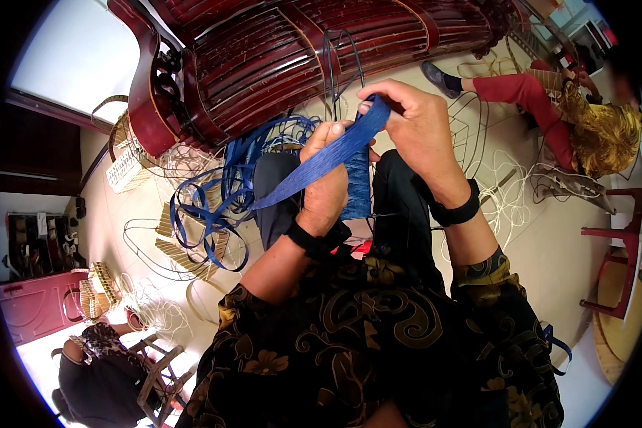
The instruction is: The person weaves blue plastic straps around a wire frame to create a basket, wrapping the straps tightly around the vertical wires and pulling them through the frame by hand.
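Between my knees stands a dark wire frame (pixel 327 68) whose lower part is wrapped or woven with blue strips, forming a blue panel (pixel 357 203). My left hand (pixel 326 196) is closed on the frame at the panel's upper left edge; some of its fingers are hidden. A wide blue strip (pixel 335 151) crosses in front of that hand, slanting down toward my left knee. Its upper end is pinched by my right hand (pixel 422 128), thumb and index finger folding it over near the frame's wires. Both wrists wear black bands.
Loose blue strips (pixel 210 214) lie tangled on the floor at my left. A dark red wooden bench (pixel 264 71) stands ahead. One person (pixel 599 135) sits at the right, another (pixel 103 378) at the lower left. Pale cords (pixel 503 196) and a red stool (pixel 631 250) are at the right.
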`<state>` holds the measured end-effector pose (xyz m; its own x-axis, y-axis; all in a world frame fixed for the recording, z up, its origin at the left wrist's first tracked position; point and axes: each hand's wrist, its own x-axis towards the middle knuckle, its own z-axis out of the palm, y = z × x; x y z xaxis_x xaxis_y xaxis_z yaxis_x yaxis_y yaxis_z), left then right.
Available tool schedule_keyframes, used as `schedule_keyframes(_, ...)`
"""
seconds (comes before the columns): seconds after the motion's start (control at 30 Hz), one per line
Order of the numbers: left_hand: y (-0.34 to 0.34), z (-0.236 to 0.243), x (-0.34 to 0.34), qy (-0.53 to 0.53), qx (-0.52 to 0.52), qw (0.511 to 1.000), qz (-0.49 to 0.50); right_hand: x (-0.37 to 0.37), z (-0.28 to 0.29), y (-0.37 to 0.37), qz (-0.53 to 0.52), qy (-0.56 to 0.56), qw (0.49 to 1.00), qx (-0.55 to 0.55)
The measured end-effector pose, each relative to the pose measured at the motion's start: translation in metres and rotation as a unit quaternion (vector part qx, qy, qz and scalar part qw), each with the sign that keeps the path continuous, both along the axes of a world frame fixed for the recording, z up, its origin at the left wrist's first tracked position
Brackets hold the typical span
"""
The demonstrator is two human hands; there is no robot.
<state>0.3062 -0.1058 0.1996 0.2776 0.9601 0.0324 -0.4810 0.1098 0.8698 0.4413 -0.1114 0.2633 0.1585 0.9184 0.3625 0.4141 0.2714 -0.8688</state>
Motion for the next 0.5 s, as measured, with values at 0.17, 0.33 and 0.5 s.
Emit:
schedule_keyframes(0.17, -0.003, 0.0, 0.002, 0.014, 0.013, 0.999, 0.027, -0.002, -0.006, 0.025, -0.036, -0.293, 0.935, 0.194)
schedule_keyframes(0.33, -0.005, 0.006, 0.005, 0.002, 0.028, 0.996, 0.081, -0.014, -0.004, 0.018, -0.104, -0.314, 0.933, 0.139)
schedule_keyframes(0.5, 0.0, -0.008, 0.005, -0.05, -0.012, 0.997, 0.065, -0.026, -0.017, 0.021, -0.152, -0.254, 0.951, 0.091)
